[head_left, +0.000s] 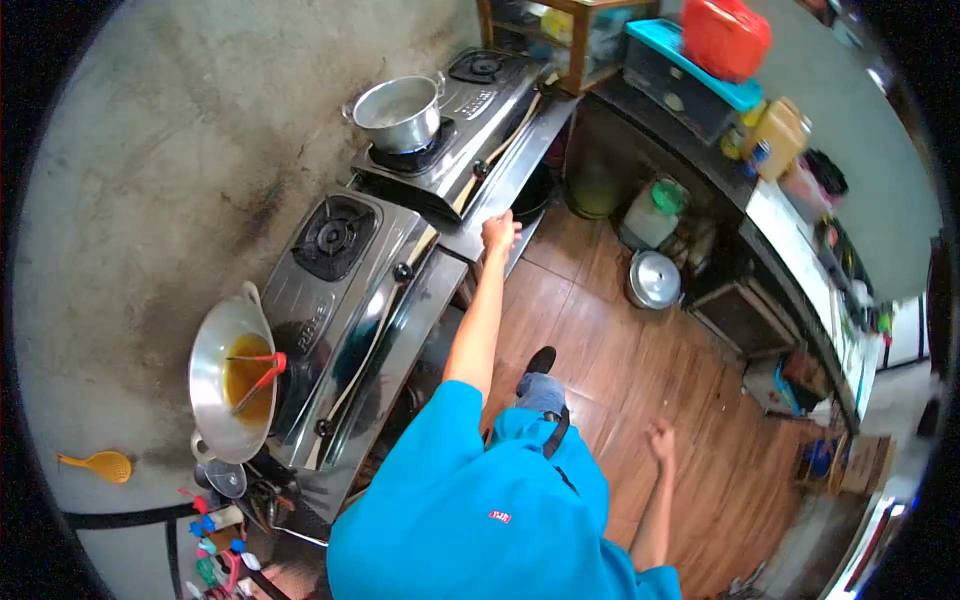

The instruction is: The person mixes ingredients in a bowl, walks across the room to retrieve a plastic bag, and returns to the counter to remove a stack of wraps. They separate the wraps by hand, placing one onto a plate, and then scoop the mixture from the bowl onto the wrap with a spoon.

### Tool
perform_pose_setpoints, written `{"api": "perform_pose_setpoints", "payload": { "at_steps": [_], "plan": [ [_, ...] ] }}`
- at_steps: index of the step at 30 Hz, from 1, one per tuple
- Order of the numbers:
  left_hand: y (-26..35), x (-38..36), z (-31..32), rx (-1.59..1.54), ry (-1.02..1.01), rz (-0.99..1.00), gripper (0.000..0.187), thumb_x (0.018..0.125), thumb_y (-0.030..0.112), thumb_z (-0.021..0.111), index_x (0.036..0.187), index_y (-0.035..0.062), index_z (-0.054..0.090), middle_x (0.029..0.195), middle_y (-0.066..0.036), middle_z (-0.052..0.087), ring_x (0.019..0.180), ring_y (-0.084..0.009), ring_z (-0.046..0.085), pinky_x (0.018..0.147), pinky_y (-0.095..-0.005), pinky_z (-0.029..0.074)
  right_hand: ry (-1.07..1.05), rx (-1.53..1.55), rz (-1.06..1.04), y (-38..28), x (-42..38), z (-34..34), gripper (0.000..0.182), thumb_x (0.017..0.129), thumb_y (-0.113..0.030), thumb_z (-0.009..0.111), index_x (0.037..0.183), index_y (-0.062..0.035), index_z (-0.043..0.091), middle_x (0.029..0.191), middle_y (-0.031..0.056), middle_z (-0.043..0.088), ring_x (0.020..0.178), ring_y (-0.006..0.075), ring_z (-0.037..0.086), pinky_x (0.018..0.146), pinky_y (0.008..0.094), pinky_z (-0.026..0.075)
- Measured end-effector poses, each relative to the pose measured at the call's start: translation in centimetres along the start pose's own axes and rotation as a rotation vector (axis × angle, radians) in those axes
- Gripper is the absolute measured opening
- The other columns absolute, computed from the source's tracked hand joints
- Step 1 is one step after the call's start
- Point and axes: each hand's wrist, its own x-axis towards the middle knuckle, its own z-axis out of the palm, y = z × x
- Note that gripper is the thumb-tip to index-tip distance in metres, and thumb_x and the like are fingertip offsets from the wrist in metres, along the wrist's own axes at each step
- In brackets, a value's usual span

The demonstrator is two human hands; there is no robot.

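Observation:
My left hand (502, 234) hangs over the front edge of the steel counter (465, 238), near the far stove (470, 125); its fingers are curled, and nothing shows in them. Low over the floor at the right, my right hand (661, 441) has its fingers loosely apart and holds nothing. A silver pot (397, 115) sits on a burner of the far stove. On the near stove (330, 300), a wide metal wok (215, 350) holds yellow-brown liquid and a red-handled utensil (265, 378).
Brown tiled floor (570, 310) lies ahead, with a lidded pot (655, 279) and a green-lidded container (652, 215) on it. Along the right runs a dark counter (725, 175) bearing a teal-lidded box (680, 85) and a red container (725, 38). A yellow strainer (108, 465) hangs left.

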Motion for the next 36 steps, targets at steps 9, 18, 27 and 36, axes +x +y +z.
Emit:
{"api": "perform_pose_setpoints", "payload": {
  "at_steps": [9,18,27,36],
  "plan": [
    [2.9,18.3,4.8,0.042,0.496,-0.103,0.05,0.09,0.045,0.051,0.073,0.0002,0.065,0.063,-0.009,0.066,0.052,-0.0199,0.063,0.054,-0.0338,0.052,0.316,0.288,0.798,3.1,-9.8,0.3,0.026,0.085,-0.01,0.05,0.105,0.0023,0.06,0.072,0.0133,0.065,0.051,0.0205,0.059,0.039,0.0306,0.044],
    [-5.2,25.2,-2.3,-0.213,-0.024,-0.373,0.05,0.096,0.049,0.026,0.143,0.0325,0.026,0.15,0.005,0.027,0.13,-0.0267,0.034,0.107,-0.0531,0.025,0.395,0.312,0.728,2.3,-7.6,5.1,0.031,0.082,-0.009,0.052,0.109,0.0033,0.062,0.078,0.0142,0.068,0.064,0.0193,0.065,0.052,0.0309,0.052],
    [3.9,16.6,2.2,-0.162,0.399,-0.295,0.059,0.088,0.047,0.048,0.128,0.004,0.05,0.123,-0.011,0.061,0.113,-0.0341,0.057,0.101,-0.0567,0.033,0.535,0.551,0.725,0.5,-2.7,-0.7,0.036,0.082,-0.002,0.052,0.116,0.0034,0.059,0.082,0.0125,0.07,0.07,0.0174,0.069,0.066,0.0315,0.056],
    [6.6,14.5,3.4,-0.081,0.608,-0.387,0.041,0.085,0.032,0.048,0.113,0.0012,0.051,0.121,-0.005,0.063,0.104,-0.032,0.063,0.087,-0.05,0.044,0.57,0.352,0.849,1.0,-3.9,-5.5,0.035,0.074,-0.005,0.058,0.108,-0.0008,0.066,0.069,0.0081,0.069,0.065,0.0164,0.067,0.069,0.0309,0.055]
  ]
}}
